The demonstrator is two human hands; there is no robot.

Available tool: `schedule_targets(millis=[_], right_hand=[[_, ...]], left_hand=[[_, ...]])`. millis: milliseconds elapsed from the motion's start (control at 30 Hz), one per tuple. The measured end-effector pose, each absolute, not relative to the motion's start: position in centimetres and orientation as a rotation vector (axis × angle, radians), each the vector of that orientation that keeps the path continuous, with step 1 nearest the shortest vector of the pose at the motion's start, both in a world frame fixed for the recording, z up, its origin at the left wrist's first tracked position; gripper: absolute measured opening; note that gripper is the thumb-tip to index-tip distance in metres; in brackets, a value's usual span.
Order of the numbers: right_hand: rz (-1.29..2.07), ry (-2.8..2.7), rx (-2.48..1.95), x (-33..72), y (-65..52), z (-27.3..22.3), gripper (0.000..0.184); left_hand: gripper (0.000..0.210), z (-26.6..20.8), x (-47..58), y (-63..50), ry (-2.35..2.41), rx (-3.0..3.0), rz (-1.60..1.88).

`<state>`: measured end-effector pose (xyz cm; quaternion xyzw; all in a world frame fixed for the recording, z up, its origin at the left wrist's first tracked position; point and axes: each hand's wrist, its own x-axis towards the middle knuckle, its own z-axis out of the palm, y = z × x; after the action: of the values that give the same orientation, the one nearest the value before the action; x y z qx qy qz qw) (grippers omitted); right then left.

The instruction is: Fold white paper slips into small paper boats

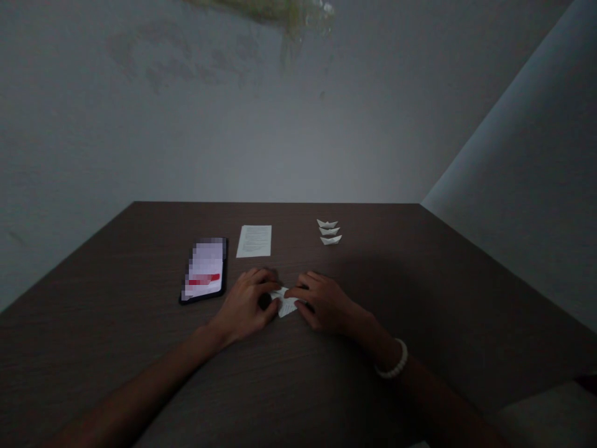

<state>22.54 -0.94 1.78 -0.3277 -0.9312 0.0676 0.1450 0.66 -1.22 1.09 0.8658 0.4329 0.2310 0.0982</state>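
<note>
A small folded piece of printed paper lies on the table between my two hands, its lower corner pointing toward me. My left hand holds its left edge between thumb and fingers. From the other side, my right hand grips the right edge, with the index finger lying across the top of the paper. A beaded bracelet circles my right wrist. Beyond my right hand, three small folded paper boats stand in a row, one behind another.
A stack of printed paper sheets lies beyond my left hand. To its left rests a phone with a lit, blurred screen. The dark wooden table meets a stained grey wall at its far edge.
</note>
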Motion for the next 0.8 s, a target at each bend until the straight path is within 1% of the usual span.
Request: schedule_targets(millis=[233,800], right_hand=[[0.193,-2.708,-0.969,22.45,-0.87,1.75,0.032],[0.175,-2.737,-0.929,21.9,-1.0,2.03,0.044]], left_hand=[[0.027,1.05,0.61,-1.05,1.309,2.545,0.709],[0.026,1.16,0.72,-1.1,1.33,2.546,0.691]])
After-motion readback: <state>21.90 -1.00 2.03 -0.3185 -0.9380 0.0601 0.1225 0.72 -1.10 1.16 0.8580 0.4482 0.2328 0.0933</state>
